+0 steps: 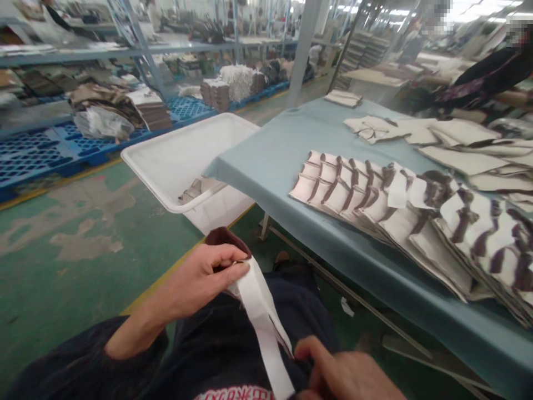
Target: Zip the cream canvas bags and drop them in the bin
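The left hand (208,272) pinches a white-and-brown cloth piece (259,297) above the lap (297,303), beside the worktop (266,147). The right hand (345,372) is by its lower end — grip blurred, cannot tell if closed. Uneven pulling could skew the cloth piece — or slip it free.

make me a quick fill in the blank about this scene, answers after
1. The long strip pinched by the left hand is coloured ____.
2. The right hand is ____ from the plastic bin than the left hand.
3. The floor is mainly coloured ____.
4. The lattice-topped pallets are coloured ____.

Missing words: white; farther; green; blue
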Demonstrator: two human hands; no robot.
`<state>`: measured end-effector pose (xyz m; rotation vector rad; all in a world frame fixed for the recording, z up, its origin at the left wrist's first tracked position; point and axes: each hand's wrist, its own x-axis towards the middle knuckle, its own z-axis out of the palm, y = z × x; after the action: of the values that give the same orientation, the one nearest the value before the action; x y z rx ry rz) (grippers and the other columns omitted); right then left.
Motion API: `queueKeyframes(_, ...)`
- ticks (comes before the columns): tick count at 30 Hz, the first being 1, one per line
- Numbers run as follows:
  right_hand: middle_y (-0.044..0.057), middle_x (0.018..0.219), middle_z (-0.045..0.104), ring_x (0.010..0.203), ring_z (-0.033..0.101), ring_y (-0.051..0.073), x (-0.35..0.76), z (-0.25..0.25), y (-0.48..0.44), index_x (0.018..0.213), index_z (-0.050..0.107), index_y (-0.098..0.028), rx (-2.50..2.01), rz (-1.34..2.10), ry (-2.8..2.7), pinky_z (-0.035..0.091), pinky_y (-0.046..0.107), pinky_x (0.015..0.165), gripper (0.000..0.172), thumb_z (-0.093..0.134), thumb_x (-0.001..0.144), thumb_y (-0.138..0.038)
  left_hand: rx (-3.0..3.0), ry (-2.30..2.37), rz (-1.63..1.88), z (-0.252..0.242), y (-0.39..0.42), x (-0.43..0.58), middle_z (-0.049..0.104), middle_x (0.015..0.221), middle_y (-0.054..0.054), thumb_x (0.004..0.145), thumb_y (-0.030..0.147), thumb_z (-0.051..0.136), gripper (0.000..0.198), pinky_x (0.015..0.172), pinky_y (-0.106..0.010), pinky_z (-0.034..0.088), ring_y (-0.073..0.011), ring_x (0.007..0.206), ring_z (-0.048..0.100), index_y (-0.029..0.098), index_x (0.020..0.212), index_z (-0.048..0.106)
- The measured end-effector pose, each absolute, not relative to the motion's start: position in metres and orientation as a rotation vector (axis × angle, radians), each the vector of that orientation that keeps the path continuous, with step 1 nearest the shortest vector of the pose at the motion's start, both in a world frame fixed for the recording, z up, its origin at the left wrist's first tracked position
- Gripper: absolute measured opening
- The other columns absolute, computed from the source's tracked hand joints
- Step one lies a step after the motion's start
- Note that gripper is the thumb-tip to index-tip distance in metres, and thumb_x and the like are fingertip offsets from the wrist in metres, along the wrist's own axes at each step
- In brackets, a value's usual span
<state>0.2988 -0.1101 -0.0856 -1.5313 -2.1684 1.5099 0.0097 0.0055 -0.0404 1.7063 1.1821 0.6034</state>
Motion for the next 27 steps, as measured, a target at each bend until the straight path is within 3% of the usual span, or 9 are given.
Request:
queueKeyframes(4, 0.007, 0.101, 0.085, 0.091, 0.081, 0.029, 0.311, -0.036, -0.083, 0.107, 0.073, -0.029, -1.525, 1.012, -1.934, 0.062, 0.036, 0.079, 0.02, 0.077, 0.087, -0.033, 1.838, 1.117, 0.494, -0.027, -0.002, 0.012, 0.077, 0.077, -0.001, 0.1, 0.033, 0.061, 0.028, 0.059, -0.023, 0.045, -0.0159, 0.065, 0.063, 0.019, 0.093, 0.084)
queueKeyframes(10, 0.012, 0.124, 0.08, 0.112, 0.076, 0.027, 0.258, -0.015, -0.034, 0.131, 0.067, -0.021, -1.021, 0.855, -1.938, 0.058, 0.039, 0.101, 0.055, 0.087, 0.086, -0.046, 1.91, 0.977, 0.373, -0.006, -0.018, 0.018, 0.079, 0.086, 0.002, 0.105, 0.031, 0.056, 0.026, 0.072, -0.023, 0.049, -0.0171, 0.077, 0.07, 0.024, 0.093, 0.078)
queueKeyframes(12, 0.012, 0.121, 0.08, 0.108, 0.076, 0.026, 0.243, -0.022, -0.024, 0.13, 0.066, -0.02, -0.878, 0.874, -2.023, 0.057, 0.037, 0.097, 0.056, 0.084, 0.088, -0.053, 1.931, 0.983, 0.362, -0.003, -0.025, 0.014, 0.079, 0.09, 0.001, 0.106, 0.034, 0.055, 0.027, 0.075, -0.023, 0.05, -0.0186, 0.083, 0.071, 0.026, 0.092, 0.077)
queueKeyframes(14, 0.007, 0.099, 0.08, 0.087, 0.075, 0.022, 0.237, -0.029, -0.018, 0.119, 0.069, -0.02, -0.816, 0.87, -2.117, 0.055, 0.033, 0.082, 0.049, 0.08, 0.09, -0.058, 1.954, 1.011, 0.349, -0.002, -0.033, 0.009, 0.081, 0.101, 0.001, 0.107, 0.036, 0.053, 0.028, 0.08, -0.023, 0.051, -0.0208, 0.095, 0.073, 0.029, 0.095, 0.077)
queueKeyframes(16, 0.0, 0.074, 0.071, 0.065, 0.065, 0.017, 0.237, -0.033, -0.016, 0.097, 0.07, -0.021, -0.835, 0.868, -2.218, 0.044, 0.029, 0.066, 0.041, 0.078, 0.092, -0.061, 1.969, 1.04, 0.351, -0.002, -0.04, 0.005, 0.081, 0.107, 0.002, 0.108, 0.036, 0.054, 0.025, 0.087, -0.023, 0.051, -0.0207, 0.102, 0.073, 0.032, 0.1, 0.077)
queueKeyframes(18, -0.005, 0.061, 0.056, 0.053, 0.051, 0.011, 0.24, -0.032, -0.017, 0.077, 0.062, -0.021, -0.892, 0.908, -2.281, 0.031, 0.027, 0.057, 0.046, 0.078, 0.093, -0.061, 1.961, 1.057, 0.356, -0.004, -0.045, 0.005, 0.079, 0.1, 0.004, 0.108, 0.034, 0.053, 0.022, 0.083, -0.021, 0.05, -0.018, 0.094, 0.072, 0.033, 0.101, 0.075)
queueKeyframes(22, -0.008, 0.061, 0.043, 0.053, 0.038, 0.008, 0.245, -0.027, -0.02, 0.068, 0.051, -0.02, -0.938, 1.058, -2.275, 0.021, 0.026, 0.054, 0.051, 0.078, 0.096, -0.053, 1.924, 1.137, 0.39, -0.007, -0.045, 0.01, 0.072, 0.084, 0.006, 0.108, 0.032, 0.053, 0.018, 0.064, -0.022, 0.045, -0.015, 0.07, 0.063, 0.029, 0.098, 0.068)
queueKeyframes(27, -0.009, 0.061, 0.037, 0.054, 0.029, 0.007, 0.243, -0.035, -0.019, 0.066, 0.05, -0.02, -0.956, 1.213, -2.112, 0.021, 0.026, 0.053, 0.05, 0.075, 0.097, -0.051, 1.947, 1.14, 0.467, -0.016, -0.037, 0.017, 0.065, 0.075, 0.006, 0.103, 0.023, 0.057, 0.016, 0.058, -0.023, 0.04, -0.014, 0.065, 0.058, 0.025, 0.088, 0.062)
